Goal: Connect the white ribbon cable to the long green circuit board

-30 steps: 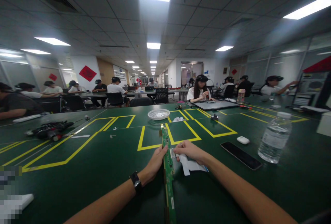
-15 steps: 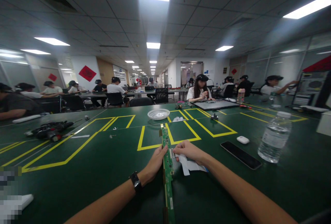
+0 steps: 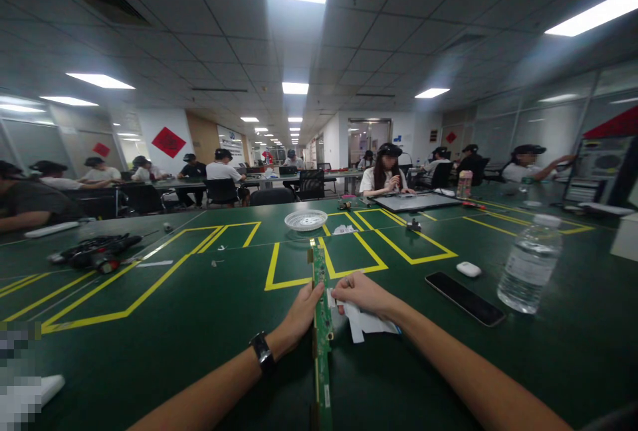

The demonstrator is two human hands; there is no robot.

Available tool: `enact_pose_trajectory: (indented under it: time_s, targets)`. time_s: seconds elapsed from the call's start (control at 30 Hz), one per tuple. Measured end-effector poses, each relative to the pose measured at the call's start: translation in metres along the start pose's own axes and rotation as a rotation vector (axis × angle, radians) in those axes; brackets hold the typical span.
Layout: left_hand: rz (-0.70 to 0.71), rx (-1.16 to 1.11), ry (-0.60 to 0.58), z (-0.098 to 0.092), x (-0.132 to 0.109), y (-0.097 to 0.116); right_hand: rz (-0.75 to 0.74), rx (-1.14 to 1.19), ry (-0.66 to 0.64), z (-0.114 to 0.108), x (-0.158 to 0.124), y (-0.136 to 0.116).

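A long, narrow green circuit board [image 3: 323,344] points away from me over the table. My left hand [image 3: 303,308], with a dark watch on the wrist, is closed on its left edge, thumb on the board's face. Close to the right edge, my right hand [image 3: 361,293] pinches the end of a white flat ribbon cable [image 3: 357,325] beside a pale connector on the board. The rest of the cable hangs folded below that hand. Whether the cable's end sits in the connector I cannot tell.
On the green table stand a white plastic basket [image 3: 306,220], a water bottle [image 3: 531,265], a phone [image 3: 464,298] and a white earbud case [image 3: 468,269]. Black power tools [image 3: 100,252] lie at left. Across the table, a person [image 3: 387,172] sits behind a flat panel [image 3: 416,200].
The board has tilted slightly and its near end has shifted a little left. My right hand and the ribbon cable have moved only slightly; both holds stay the same.
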State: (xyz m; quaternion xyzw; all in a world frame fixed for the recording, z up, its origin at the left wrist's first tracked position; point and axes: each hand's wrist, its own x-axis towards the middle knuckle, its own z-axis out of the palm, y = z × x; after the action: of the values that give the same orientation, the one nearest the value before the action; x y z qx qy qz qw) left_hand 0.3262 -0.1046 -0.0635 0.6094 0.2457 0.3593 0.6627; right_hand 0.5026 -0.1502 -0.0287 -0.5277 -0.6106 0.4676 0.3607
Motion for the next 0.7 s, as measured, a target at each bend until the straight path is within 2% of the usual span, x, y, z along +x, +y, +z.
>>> enact_pose_trajectory:
  time_s: [0.43,0.57,0.7]
  targets:
    - [-0.025,0.008,0.019,0.002,-0.003,0.001,-0.027,0.006,0.093,0.016,0.0,-0.001]
    - [-0.026,-0.009,-0.014,0.003,-0.004,0.002,-0.041,0.01,0.068,0.013,0.0,0.0]
    - [-0.016,0.019,-0.017,0.002,0.0,0.0,-0.03,-0.01,0.025,0.001,0.001,0.004]
